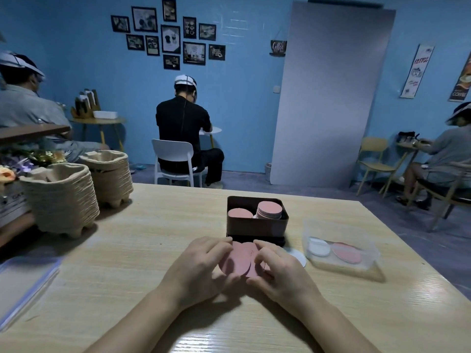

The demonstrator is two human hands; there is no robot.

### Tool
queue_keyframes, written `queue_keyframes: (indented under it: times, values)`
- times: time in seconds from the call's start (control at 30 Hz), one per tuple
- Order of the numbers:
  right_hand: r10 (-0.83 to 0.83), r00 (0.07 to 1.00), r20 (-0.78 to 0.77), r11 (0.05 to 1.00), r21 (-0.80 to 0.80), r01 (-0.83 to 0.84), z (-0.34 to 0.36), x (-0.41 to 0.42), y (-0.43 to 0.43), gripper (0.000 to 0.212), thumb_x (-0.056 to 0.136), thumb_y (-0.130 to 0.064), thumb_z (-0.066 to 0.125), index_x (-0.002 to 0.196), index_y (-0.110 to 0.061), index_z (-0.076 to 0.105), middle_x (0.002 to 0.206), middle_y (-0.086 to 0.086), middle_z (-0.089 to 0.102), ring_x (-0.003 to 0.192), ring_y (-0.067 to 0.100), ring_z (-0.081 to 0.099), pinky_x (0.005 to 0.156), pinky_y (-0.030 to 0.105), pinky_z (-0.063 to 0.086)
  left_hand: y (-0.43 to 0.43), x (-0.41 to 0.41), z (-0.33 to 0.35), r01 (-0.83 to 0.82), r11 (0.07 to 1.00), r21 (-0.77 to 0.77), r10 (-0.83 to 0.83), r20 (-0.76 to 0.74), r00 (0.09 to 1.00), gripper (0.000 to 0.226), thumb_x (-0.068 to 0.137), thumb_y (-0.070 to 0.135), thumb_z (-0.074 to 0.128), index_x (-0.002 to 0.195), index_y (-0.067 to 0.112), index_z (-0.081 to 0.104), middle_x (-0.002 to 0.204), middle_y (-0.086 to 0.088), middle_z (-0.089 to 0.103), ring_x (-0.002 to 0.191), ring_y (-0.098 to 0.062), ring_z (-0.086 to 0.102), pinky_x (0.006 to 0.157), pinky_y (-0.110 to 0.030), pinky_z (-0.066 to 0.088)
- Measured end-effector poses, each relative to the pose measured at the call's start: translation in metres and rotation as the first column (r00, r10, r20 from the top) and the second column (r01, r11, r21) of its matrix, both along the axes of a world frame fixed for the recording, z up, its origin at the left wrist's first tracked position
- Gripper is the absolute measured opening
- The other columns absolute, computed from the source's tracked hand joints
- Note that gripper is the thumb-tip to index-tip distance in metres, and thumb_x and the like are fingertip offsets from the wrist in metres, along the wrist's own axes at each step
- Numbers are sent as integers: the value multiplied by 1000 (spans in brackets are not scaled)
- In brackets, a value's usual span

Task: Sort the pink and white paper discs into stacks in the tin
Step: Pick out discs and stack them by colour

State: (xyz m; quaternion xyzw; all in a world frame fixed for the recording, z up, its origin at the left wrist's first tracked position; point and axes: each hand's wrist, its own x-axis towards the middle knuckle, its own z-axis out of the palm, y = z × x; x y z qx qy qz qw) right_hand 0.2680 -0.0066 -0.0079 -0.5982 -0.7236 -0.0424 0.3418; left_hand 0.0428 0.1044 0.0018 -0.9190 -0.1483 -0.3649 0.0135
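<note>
Two bare hands meet at lower centre: left hand [204, 261] and right hand [277, 267] both curl fingers round overlapping pink round paper discs [237, 261], hiding their count. Just behind, the dark square metal tin [257, 229] holds two pink stacks [269, 208]. On the far blue wall [76, 72], upper centre, a small dark hanging sign [278, 47] reads "Coffee"; a poster [462, 80] at the right edge is cut off.

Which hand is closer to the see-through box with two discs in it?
Right. The right hand is just left of the clear box, a white disc lying between them. The left hand is farther away, across the pink discs both hands hold.
</note>
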Motion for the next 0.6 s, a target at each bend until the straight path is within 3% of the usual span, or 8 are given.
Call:
queue_keyframes:
  times: [0.1, 0.3, 0.4, 0.47, 0.53, 0.6]
  values:
    - [18, 999, -51, 1000, -7, -18, -5, -2, -4, 43, 79, -48, 74, 113, -34, 51, 139, -10, 56, 118, 6, 57, 89, 27, 55, 1, 4, -9, 12, 1000, -16, -12, -34, 999, 40, 88, 56, 69, 101, 18, 66, 126, -3, 68, 114, -18, 63, 94, -35, 54]
    - [64, 998, -2, 998, 25, -64, -5, -5, 0, 24, 85, -43, 73, 92, -27, 57, 143, -8, 53, 128, 9, 52, 92, 26, 51, -5, 0, -11, 24, 989, -149, -31, -43, 999, 49, 90, 62, 62, 120, 24, 64, 144, -1, 58, 125, -14, 57, 102, -28, 50]
    - [53, 997, -55, 998, 28, -52, -4, -3, -4, 23, 84, -42, 74, 92, -28, 57, 145, -7, 52, 134, 2, 46, 93, 19, 49, -5, -9, -13, -11, 975, -222, 18, 30, 999, 47, 89, 55, 63, 125, 25, 61, 135, 5, 64, 120, -8, 61, 100, -27, 53]
    - [53, 996, -76, 998, 38, -50, -3, -2, -7, 24, 83, -41, 74, 92, -26, 58, 144, -5, 54, 135, 2, 46, 94, 11, 43, -4, -11, -14, -22, 971, -238, 34, 45, 998, 40, 91, 51, 61, 125, 30, 61, 123, 10, 70, 106, -9, 68, 85, -30, 59]
    - [50, 996, -76, 998, 43, -47, -2, -1, -8, 25, 83, -40, 73, 91, -23, 57, 142, -4, 55, 136, 1, 45, 96, 13, 42, -5, -9, -16, -27, 973, -230, 38, 45, 998, 35, 94, 49, 57, 124, 32, 62, 117, 13, 72, 97, -11, 69, 75, -29, 59]
    - [53, 996, -65, 998, 37, -51, -4, -1, -9, 28, 82, -41, 75, 92, -23, 56, 140, -4, 56, 137, 1, 43, 98, 19, 44, -7, -6, -17, -38, 980, -197, 46, 36, 998, 34, 96, 49, 55, 124, 31, 63, 115, 14, 73, 98, -9, 68, 74, -26, 57]
